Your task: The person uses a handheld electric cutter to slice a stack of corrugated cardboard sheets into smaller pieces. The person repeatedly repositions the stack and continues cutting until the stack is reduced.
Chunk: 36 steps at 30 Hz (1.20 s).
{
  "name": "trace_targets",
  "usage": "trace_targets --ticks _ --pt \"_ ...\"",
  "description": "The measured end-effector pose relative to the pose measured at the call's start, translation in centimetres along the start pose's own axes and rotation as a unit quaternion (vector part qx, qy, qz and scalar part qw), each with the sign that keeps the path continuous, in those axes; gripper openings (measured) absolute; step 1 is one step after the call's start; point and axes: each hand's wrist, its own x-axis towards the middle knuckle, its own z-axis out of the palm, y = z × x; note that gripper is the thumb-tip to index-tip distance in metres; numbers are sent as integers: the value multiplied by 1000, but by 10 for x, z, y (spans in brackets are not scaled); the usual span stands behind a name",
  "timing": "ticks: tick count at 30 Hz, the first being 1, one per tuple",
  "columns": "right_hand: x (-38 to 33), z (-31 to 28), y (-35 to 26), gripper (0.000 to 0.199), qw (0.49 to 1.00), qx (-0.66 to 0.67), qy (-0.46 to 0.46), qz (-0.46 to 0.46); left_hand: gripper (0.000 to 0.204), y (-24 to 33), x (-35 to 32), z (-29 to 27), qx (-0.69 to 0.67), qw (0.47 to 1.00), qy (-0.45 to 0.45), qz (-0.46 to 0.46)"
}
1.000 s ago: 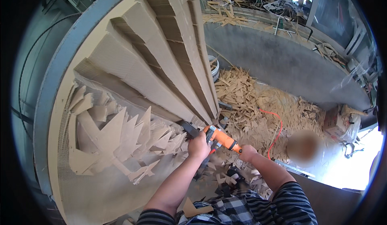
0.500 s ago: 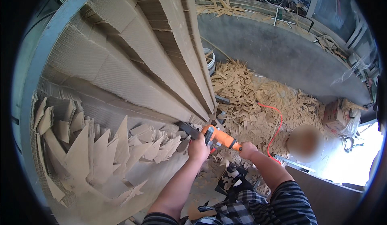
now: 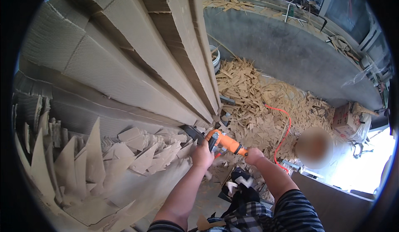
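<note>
My left hand [image 3: 203, 154] is closed around the front of an orange-and-black hand-held power tool [image 3: 226, 143], near its black head. At the tool's rear end, my right hand [image 3: 254, 156] grips the orange handle. The black head [image 3: 193, 133] points left, against the lower edge of a tall stack of brown corrugated cardboard [image 3: 124, 72] with deep folded ridges. Jagged, pointed cardboard offcuts [image 3: 94, 159] stand and lie along the foot of the stack, left of my left hand. What the tool's tip touches is hidden.
Cardboard scraps [image 3: 249, 95] cover the floor ahead, with an orange-red hose [image 3: 286, 126] lying across them. A white bucket [image 3: 215, 59] stands beside the stack. A grey low wall [image 3: 282, 45] curves behind. At right are a cardboard box [image 3: 346, 119] and a blurred round shape [image 3: 314, 148].
The cardboard stack and its pointed offcuts have shifted left in view, and the blue-grey frame edge has mostly left the picture. Both hands keep hold of the tool, almost in place.
</note>
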Motion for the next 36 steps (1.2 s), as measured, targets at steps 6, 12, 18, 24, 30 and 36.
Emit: trace_targets --ticks 6,12,18,24,30,36 --pt "19 17 9 33 1000 -15 4 5 45 -12 6 25 -4 1000 -5 -5" --pt "30 26 17 37 1000 6 5 6 44 -23 13 48 -12 1000 -8 -20" --pt "18 32 7 32 999 10 -24 26 32 -13 30 25 -2 998 -63 -21" --pt "-67 21 29 30 999 37 -12 34 33 31 11 0 -46 986 -154 36" --pt "-146 36 63 57 987 117 99 38 30 100 -84 -96 -61 959 -139 239" --pt "-239 -61 -20 47 944 169 264 -99 28 134 -171 -217 -89 905 5 416"
